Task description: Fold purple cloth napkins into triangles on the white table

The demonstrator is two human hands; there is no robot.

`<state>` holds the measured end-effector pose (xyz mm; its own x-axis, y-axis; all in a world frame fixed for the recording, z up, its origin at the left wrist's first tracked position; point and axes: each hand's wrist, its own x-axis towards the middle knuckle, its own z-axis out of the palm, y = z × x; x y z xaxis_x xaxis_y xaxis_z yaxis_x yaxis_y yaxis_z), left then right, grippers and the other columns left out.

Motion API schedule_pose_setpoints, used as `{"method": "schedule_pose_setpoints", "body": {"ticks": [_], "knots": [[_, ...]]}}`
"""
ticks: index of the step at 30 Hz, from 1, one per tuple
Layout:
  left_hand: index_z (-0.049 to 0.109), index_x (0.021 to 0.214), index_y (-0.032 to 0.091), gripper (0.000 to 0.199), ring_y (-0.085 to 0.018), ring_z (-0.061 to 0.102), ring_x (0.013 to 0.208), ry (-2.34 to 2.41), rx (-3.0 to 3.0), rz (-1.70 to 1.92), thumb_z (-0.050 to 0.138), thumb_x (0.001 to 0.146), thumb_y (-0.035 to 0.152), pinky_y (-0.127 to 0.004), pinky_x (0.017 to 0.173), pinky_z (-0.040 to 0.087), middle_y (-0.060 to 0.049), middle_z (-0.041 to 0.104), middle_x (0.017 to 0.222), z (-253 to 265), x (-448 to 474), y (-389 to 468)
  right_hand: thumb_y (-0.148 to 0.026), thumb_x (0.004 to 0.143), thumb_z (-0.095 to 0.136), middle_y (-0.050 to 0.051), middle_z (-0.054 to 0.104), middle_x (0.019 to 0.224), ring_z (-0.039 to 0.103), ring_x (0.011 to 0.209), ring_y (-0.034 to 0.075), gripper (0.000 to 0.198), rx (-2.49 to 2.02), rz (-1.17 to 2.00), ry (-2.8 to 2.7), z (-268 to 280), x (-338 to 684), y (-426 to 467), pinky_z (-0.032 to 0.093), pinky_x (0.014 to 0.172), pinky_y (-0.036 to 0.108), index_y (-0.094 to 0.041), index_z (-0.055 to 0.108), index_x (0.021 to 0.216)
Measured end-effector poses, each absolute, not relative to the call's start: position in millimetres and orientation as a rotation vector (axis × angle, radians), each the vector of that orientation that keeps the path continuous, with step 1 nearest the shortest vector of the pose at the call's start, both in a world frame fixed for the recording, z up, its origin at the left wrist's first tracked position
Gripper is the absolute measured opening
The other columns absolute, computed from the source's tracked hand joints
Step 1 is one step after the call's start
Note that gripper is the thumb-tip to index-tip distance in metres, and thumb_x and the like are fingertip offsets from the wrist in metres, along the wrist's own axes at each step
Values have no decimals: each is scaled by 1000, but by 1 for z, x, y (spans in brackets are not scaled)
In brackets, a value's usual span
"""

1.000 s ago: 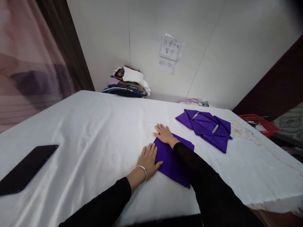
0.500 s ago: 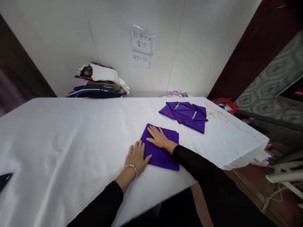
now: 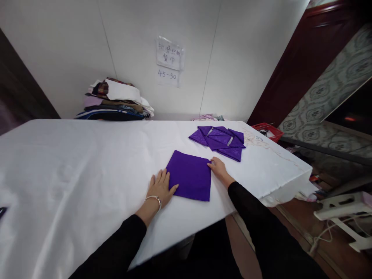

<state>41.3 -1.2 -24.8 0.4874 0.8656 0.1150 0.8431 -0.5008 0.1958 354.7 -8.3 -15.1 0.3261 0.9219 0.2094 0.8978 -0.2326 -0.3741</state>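
Note:
A purple cloth napkin, folded to a rough square, lies flat on the white tablecloth. My left hand, with a silver bangle at the wrist, rests flat across its left edge, fingers stretched out. At the upper right corner, the thumb and fingertips of my right hand are pinched on the napkin's edge. Just behind lie several more purple napkins, folded into an interlocked, pointed shape and touched by neither hand.
Folded clothes are piled at the table's back left, against the wall. Handwritten paper signs hang there. Beyond the right back corner is a red basket. A white stool stands on the floor at right.
My right hand has moved off the middle of the napkin to its upper right corner and closed on the edge there. The left hand stays on the left edge. The view has shifted slightly right.

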Motion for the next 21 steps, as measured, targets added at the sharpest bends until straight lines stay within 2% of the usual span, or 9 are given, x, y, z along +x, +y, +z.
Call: {"method": "schedule_pose_setpoints", "body": {"ticks": [3,6,10,15,21], "knots": [[38,135,12,68,-30,19,136,1530,2592,295,29,85,57,-53,108,17,-15,30,146,-22,40,-2,-31,79,53,7,61,113,53,109,21,20,-2186,94,-1464,-18,347,-3,37,93,34,-19,63,92],[38,135,12,68,-30,19,137,1545,2579,287,29,85,56,-52,108,17,-15,29,147,-19,39,-3,-28,78,53,8,60,116,52,111,22,14,-2182,98,-1410,-21,344,0,35,94,36,-19,62,84],[38,135,12,68,-29,17,137,1543,2563,263,29,85,57,-52,109,16,-14,27,148,-17,39,-4,-27,79,51,9,54,126,48,116,21,14,-2135,92,-1410,-23,346,1,34,97,36,-19,62,84],[38,135,10,69,-29,18,137,1573,2542,247,29,85,57,-52,109,15,-14,27,148,-15,39,-5,-27,80,48,10,53,127,50,115,19,16,-2051,88,-1433,-21,348,13,35,96,32,-18,61,85],[38,135,10,70,-30,19,136,1634,2512,217,28,85,58,-52,109,14,-15,29,147,-12,39,-7,-23,76,54,10,62,108,53,105,20,8,-2110,79,-1457,-23,349,26,36,92,32,-18,59,75]]}}
